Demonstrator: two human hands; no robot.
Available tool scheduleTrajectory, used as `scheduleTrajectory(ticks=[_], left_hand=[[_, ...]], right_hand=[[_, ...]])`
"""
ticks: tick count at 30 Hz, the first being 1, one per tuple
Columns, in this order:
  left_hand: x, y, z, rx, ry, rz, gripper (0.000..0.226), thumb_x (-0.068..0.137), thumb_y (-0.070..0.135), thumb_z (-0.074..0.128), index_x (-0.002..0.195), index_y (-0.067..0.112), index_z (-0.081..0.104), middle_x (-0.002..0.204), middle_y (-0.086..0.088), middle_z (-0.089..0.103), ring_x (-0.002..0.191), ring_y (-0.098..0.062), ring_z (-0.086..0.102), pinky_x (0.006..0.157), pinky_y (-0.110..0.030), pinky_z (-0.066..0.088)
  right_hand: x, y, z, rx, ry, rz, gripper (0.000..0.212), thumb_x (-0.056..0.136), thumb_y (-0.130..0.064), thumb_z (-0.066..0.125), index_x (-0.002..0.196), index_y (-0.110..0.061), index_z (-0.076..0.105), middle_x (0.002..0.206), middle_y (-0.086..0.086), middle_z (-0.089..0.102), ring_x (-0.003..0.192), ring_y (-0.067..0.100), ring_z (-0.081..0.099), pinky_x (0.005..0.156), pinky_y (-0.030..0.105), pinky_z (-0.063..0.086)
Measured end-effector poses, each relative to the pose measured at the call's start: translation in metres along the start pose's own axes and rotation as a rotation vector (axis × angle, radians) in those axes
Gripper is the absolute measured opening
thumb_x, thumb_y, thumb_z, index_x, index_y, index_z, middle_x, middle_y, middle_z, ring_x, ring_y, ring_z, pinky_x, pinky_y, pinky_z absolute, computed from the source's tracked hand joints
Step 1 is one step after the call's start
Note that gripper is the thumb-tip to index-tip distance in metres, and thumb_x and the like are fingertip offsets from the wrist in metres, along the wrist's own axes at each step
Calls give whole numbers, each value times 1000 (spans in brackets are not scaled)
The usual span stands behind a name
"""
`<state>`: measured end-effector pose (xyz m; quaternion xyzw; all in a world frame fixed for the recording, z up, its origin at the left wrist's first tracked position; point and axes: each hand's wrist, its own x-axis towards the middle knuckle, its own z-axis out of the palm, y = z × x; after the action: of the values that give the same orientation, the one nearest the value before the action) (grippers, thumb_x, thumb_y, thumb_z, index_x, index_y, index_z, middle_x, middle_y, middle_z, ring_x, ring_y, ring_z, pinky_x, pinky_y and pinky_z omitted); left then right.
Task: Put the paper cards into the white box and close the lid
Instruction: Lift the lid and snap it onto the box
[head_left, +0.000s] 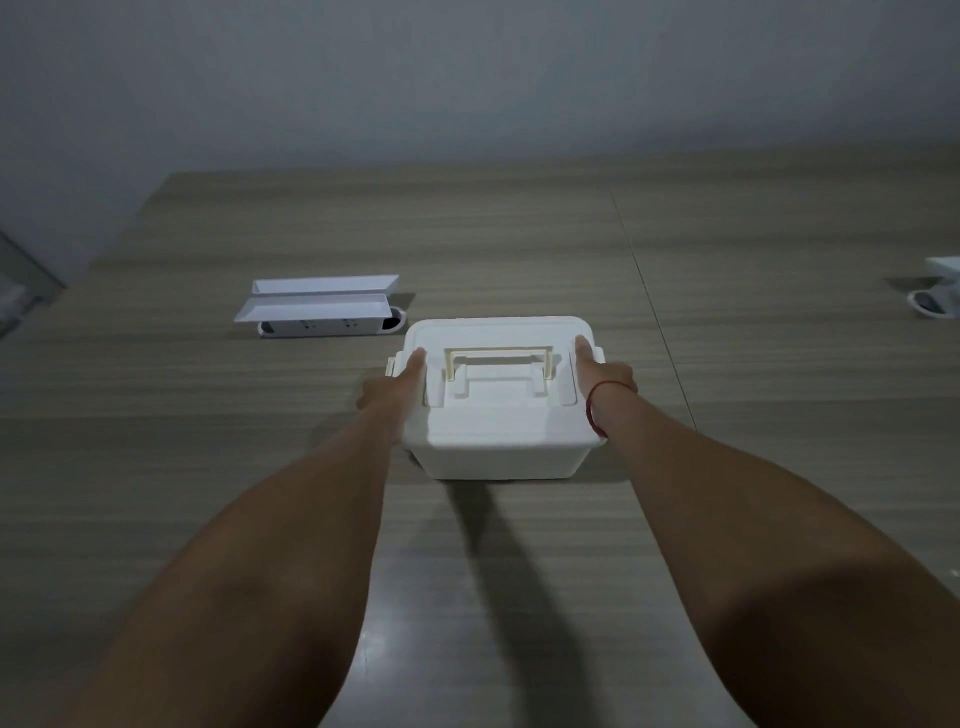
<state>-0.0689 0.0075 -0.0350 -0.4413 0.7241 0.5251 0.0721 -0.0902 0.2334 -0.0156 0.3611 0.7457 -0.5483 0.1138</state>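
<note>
White box: lid on, contents hidden. Left hand and right hand: fingers wrap the box sides, out of sight; side latches mostly covered. White object at right cut by frame edge, unidentifiable. Left edge: blurred grey shapes, unreadable. Worktop cut right and below.

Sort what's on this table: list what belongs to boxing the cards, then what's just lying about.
Job:
white box
lid, on the box
left hand and right hand, at its sides

Lying about:
socket unit with open flaps
white object at the right edge

No cards in view.
</note>
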Motion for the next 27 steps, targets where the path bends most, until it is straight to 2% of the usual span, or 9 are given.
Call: scheduleTrajectory(ticks=[3, 5, 11, 15, 23, 27], left_hand=[[-8, -2, 8, 131, 281, 173, 81, 74, 66, 61, 123, 1, 58, 130, -19, 56, 120, -36, 54, 99, -46, 47], [-17, -3, 12, 182, 376, 296, 67, 82, 59, 58, 114, -1, 64, 122, -21, 62, 113, -37, 59, 91, -44, 48], [-24, -1, 11, 219, 384, 351, 55, 92, 48, 52, 110, -3, 65, 114, -22, 67, 107, -39, 63, 84, -42, 50], [-24, -2, 12, 280, 398, 440, 50, 95, 41, 48, 98, -3, 72, 102, -24, 71, 96, -39, 66, 76, -40, 51], [-25, -2, 12, 281, 400, 448, 48, 96, 38, 48, 100, -3, 72, 101, -24, 70, 96, -40, 66, 78, -42, 52], [-25, 5, 13, 233, 362, 374, 42, 95, 36, 50, 105, 0, 70, 108, -22, 70, 100, -39, 66, 82, -42, 52]], right_hand=[[-1, 2, 1, 30, -5, 17, 76, 84, -61, 54, 132, -2, 50, 136, 14, 57, 124, 33, 55, 103, 38, 43], [-2, 4, 1, 39, 33, 8, 78, 80, -63, 57, 130, -4, 53, 136, 14, 57, 124, 34, 55, 106, 41, 43], [-5, 4, 7, -70, 171, -82, 67, 85, -56, 55, 126, -3, 54, 132, 17, 58, 120, 36, 57, 106, 44, 42], [-8, 4, 7, -154, 228, -115, 61, 88, -53, 54, 125, -4, 55, 131, 17, 59, 119, 36, 58, 99, 40, 45], [-10, 1, 5, -344, 297, -281, 42, 96, -37, 52, 119, -3, 62, 125, 20, 63, 115, 39, 60, 92, 41, 49], [-11, -3, 2, -368, 278, -307, 38, 97, -32, 50, 123, -5, 60, 127, 19, 62, 117, 38, 59, 92, 40, 48]])
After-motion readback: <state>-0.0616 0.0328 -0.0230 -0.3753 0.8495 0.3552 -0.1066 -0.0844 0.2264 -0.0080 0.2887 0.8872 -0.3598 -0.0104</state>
